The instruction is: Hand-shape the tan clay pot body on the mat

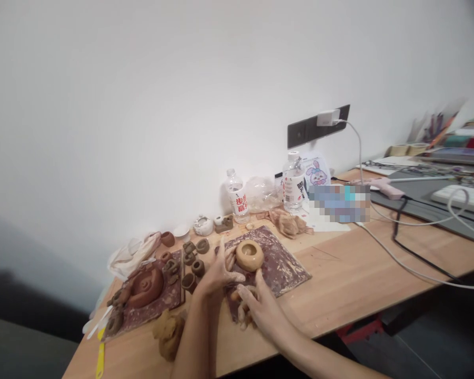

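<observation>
A small round pale-tan clay pot [245,261] with a hollow in its top sits on a dark, clay-smeared board [282,266]. Just left of the pot is my left hand [221,271], its thumb and fingers apart. My right hand [259,302] is at the pot's near side, index finger stretched out to its lower edge and thumb held apart. Below the right thumb are small tan shapes, either clay bits or curled fingertips; I cannot tell which. A lump of tan clay [169,334] lies beside my left forearm.
On the left, a second board [174,300] carries a reddish-brown clay dish [146,287]. Several small dark clay pots [198,268] stand between the boards. Plastic bottles [239,197] line the wall. A yellow tool [100,358] lies front left; a white cable [398,268] crosses the right side.
</observation>
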`<state>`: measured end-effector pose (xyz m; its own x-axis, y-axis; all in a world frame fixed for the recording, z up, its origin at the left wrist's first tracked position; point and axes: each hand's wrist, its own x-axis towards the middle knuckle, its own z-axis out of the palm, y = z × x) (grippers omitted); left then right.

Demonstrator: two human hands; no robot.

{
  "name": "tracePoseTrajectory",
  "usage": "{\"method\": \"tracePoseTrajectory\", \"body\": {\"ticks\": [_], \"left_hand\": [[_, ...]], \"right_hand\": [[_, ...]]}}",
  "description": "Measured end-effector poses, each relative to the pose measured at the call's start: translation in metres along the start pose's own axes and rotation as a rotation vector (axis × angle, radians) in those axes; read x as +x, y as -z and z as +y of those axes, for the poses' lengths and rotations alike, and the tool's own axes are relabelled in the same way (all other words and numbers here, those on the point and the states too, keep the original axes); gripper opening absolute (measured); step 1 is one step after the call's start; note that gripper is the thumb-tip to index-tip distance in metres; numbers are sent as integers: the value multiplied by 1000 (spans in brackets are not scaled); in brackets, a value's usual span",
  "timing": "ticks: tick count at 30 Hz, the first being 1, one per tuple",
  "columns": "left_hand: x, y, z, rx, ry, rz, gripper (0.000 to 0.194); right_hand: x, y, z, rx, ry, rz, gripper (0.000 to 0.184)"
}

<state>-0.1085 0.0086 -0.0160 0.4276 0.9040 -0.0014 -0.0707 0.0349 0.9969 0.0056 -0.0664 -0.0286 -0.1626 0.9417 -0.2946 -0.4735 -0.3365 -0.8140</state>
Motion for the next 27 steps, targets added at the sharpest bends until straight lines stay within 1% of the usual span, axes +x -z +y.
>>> {"method": "tracePoseTrajectory", "body": {"ticks": [6, 11, 13, 16, 18, 22, 27], "left_hand": [[0, 3, -1, 28, 12, 8, 149], [0, 3, 1, 61, 11, 12, 146], [0, 2, 2, 50, 12, 18, 147], [-1, 0, 4, 27, 9, 24, 150], [-1, -1, 5, 28, 18, 30, 151], [-1, -1, 4, 22, 40, 32, 152], [0, 1, 3, 26, 20, 8, 155]], "right_hand": [[1, 3, -2, -25, 49, 2, 121], [2, 1, -2, -46, 104, -20, 119], [3, 3, 2, -73, 128, -10, 118], [3, 5, 8, -126, 201, 27, 114], [2, 5, 11, -168, 232, 19, 110], [2, 3, 9, -229, 222, -21, 108], [5, 11, 3, -214, 203, 30, 119]]}}
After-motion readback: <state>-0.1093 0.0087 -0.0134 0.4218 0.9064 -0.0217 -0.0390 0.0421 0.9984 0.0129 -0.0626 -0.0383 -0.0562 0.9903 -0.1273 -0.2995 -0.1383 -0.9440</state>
